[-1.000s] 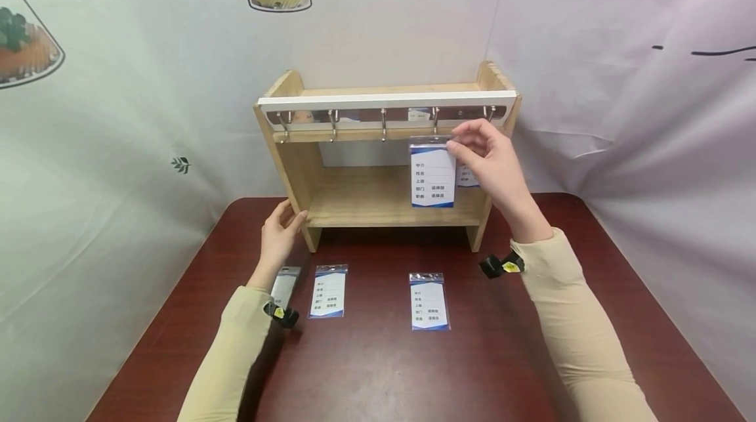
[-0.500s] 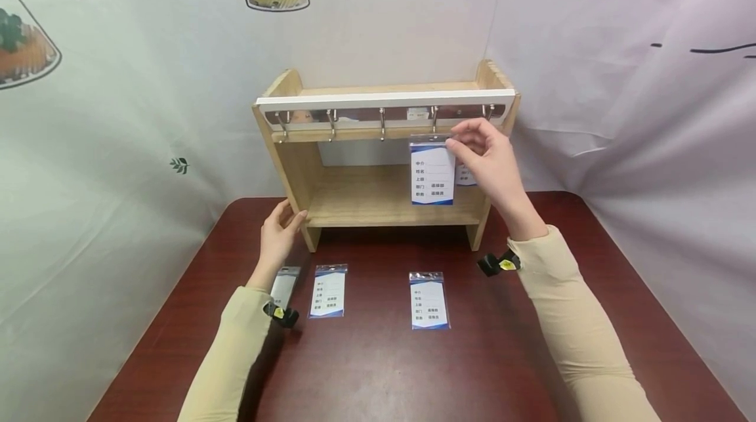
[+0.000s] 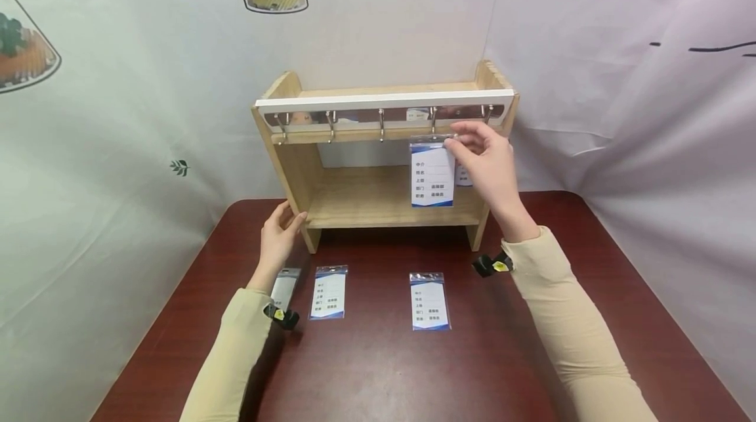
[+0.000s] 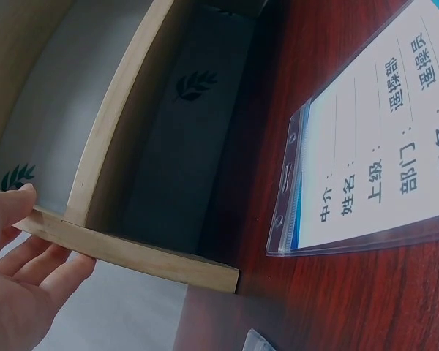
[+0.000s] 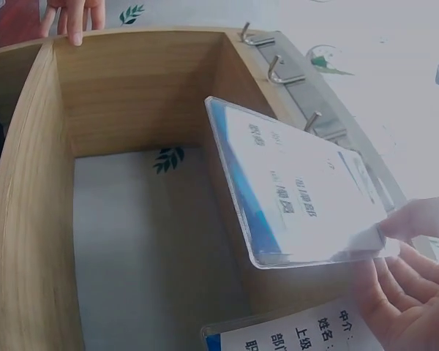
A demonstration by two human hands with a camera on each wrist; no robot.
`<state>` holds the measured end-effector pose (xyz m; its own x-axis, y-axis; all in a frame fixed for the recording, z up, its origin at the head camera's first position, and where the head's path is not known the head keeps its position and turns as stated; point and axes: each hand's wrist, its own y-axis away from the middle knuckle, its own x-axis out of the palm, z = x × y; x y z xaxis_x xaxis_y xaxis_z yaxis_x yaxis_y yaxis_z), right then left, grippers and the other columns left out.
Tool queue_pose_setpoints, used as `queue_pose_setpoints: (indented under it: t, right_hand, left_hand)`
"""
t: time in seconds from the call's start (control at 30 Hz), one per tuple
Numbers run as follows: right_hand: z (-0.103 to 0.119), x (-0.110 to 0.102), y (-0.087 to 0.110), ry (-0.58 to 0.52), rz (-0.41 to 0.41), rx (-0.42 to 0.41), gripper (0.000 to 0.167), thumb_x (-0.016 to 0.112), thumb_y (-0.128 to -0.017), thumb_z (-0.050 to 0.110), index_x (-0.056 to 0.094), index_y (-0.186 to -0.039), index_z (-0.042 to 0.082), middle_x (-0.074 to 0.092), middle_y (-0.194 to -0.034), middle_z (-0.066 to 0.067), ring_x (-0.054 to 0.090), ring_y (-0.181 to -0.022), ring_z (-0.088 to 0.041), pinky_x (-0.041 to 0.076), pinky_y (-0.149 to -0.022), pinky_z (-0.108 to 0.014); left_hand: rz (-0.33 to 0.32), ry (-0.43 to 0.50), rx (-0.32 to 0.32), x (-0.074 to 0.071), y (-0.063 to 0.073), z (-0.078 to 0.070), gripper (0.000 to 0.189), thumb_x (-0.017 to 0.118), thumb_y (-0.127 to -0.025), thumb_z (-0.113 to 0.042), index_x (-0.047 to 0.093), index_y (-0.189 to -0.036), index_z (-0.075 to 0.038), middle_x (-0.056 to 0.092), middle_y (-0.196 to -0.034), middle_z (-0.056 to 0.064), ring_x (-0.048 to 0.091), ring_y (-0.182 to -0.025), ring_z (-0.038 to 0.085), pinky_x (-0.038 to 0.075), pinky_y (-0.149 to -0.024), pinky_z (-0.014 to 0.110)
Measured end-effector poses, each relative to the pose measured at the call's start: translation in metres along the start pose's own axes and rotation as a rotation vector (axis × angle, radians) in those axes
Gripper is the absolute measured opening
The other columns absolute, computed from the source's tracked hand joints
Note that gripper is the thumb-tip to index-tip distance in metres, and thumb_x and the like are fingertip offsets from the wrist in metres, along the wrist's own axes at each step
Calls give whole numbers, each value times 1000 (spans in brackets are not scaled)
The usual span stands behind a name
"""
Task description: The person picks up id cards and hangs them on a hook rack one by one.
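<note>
My right hand [image 3: 485, 158] pinches the upper right corner of a clear ID badge holder [image 3: 433, 176]. The badge hangs upright, its slotted top at the tip of the second hook from the right on the white hook rail [image 3: 354, 104]. Behind my fingers a second badge [image 5: 300, 333] hangs at the rack's right end, partly hidden. My left hand [image 3: 279, 232] grips the lower left side panel of the wooden shelf rack [image 3: 390, 220], thumb in front and fingers around the outside, as the left wrist view [image 4: 22, 270] shows.
On the dark red table [image 3: 378, 369] lie a badge [image 3: 328, 294] at left and another badge [image 3: 429, 304] nearer the middle. One more badge [image 3: 285, 285] is partly covered by my left forearm. A white printed cloth [image 3: 177, 81] rises behind the rack.
The right wrist and forearm have shifted slightly left, while the held badge stays at about the same place below the hook. My left hand keeps its grip on the rack.
</note>
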<state>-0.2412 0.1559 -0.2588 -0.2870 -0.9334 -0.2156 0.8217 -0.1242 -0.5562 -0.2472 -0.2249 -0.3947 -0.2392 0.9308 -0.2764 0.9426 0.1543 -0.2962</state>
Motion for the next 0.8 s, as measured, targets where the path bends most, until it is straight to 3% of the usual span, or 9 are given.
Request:
queue_pose_setpoints:
  t: [0.27, 0.43, 0.8]
  right_hand:
    - [5, 3, 1, 83, -50, -28, 22, 73, -93, 20, 76, -110, 7, 74, -89, -8, 65, -74, -7, 46, -67, -18]
    - [6, 3, 0, 90, -56, -36, 21, 74, -92, 20, 77, -109, 7, 74, -89, -9, 64, -73, -7, 46, -67, -19]
    - [7, 3, 1, 117, -41, -13, 21, 73, -93, 19, 77, -110, 9, 73, -88, -8, 63, -74, -10, 44, -66, -20]
  left_hand:
    - [-21, 21, 18, 0, -9, 25, 50, 70, -97, -19, 55, -142, -3, 61, -135, 23, 59, -124, 33, 59, -86, 29]
    - [-33, 29, 39, 1, -9, 27, 48, 71, -97, -19, 56, -140, -3, 62, -132, 24, 60, -122, 36, 59, -82, 23]
    - [-28, 32, 21, 1, -9, 29, 50, 70, -97, -21, 55, -142, -3, 62, -133, 23, 61, -121, 34, 59, -85, 26]
